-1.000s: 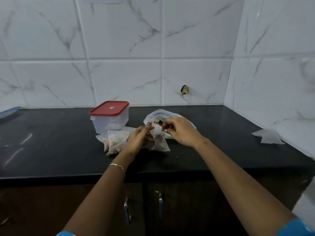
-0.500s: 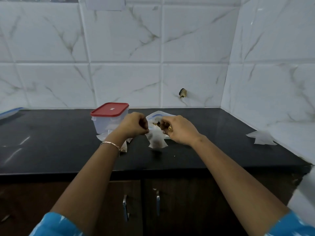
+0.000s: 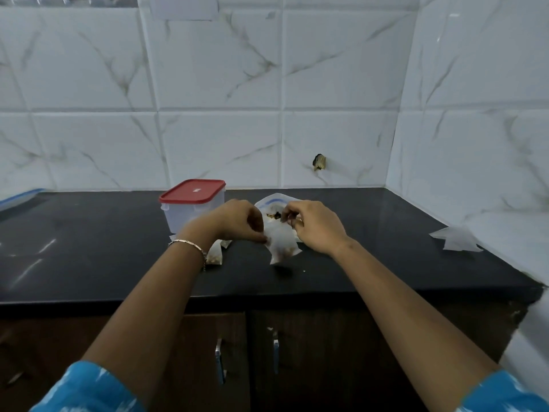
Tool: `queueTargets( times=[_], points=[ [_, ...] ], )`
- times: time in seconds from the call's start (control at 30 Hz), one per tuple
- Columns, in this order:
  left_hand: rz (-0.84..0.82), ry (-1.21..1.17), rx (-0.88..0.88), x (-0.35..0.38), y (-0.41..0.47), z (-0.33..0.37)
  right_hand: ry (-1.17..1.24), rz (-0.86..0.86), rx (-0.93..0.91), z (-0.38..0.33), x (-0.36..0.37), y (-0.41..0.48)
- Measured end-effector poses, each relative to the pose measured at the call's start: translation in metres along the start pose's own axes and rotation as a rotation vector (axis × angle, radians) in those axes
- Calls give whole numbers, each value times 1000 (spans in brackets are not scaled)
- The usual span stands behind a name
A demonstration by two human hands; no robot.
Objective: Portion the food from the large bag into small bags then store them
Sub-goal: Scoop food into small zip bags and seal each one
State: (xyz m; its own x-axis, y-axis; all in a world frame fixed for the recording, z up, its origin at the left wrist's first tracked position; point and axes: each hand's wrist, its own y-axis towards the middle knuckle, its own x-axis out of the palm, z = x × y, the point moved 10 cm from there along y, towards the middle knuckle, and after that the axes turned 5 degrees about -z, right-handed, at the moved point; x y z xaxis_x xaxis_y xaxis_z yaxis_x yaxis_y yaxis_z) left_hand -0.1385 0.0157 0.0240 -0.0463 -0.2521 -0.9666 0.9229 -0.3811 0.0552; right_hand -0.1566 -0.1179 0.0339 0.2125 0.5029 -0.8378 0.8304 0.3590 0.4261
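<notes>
Small bag, some food in its bottom, hangs just above the counter, right of the red-lidded box. The left hand pinches one top corner and the right hand the other, fingers curled. The large bag lies behind it, also right of the box. Filled bag sits in front of the box. Step looks like closing this portion. Next likely needs the top pressed shut, then the bag set by the box.

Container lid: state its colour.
The lid is red, clearest in the head view.
</notes>
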Motion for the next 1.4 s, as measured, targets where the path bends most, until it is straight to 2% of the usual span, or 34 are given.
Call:
queueTargets(
  times=[0.1,0.17,0.23,0.33,0.4,0.5,0.57,0.63,0.8,1.0,1.13,1.27,1.4],
  points=[
    [119,-55,24,-4,-2,-4,89,-1,43,11,4,1],
    [189,-179,40,-8,-5,-9,64,-102,58,17,12,1],
    [201,-272,65,-8,-5,-10,49,-222,43,19,24,0],
    [189,-278,61,-6,-5,-10,168,-285,7,15,36,0],
    [200,-284,59,-6,-4,-12,198,-216,16,14,31,1],
    [226,-212,57,-8,-4,-14,11,-60,42,11,13,2],
    [208,-141,53,-7,-3,-14,-100,-72,27,7,13,4],
    [221,-148,56,-8,-3,-13,-110,-96,28,5,16,5],
    [361,-488,25,-14,-11,-27,250,53,49,15,9,7],
    [393,-820,-18,7,-15,-41,584,198,272,49,22,2],
    [473,-1044,-64,24,-19,-52,719,168,291,51,36,2],
    [514,-1031,-91,32,-20,-57,744,124,295,50,42,2],
    [446,-885,-48,27,-15,-47,591,75,263,45,42,3]
  ],
)
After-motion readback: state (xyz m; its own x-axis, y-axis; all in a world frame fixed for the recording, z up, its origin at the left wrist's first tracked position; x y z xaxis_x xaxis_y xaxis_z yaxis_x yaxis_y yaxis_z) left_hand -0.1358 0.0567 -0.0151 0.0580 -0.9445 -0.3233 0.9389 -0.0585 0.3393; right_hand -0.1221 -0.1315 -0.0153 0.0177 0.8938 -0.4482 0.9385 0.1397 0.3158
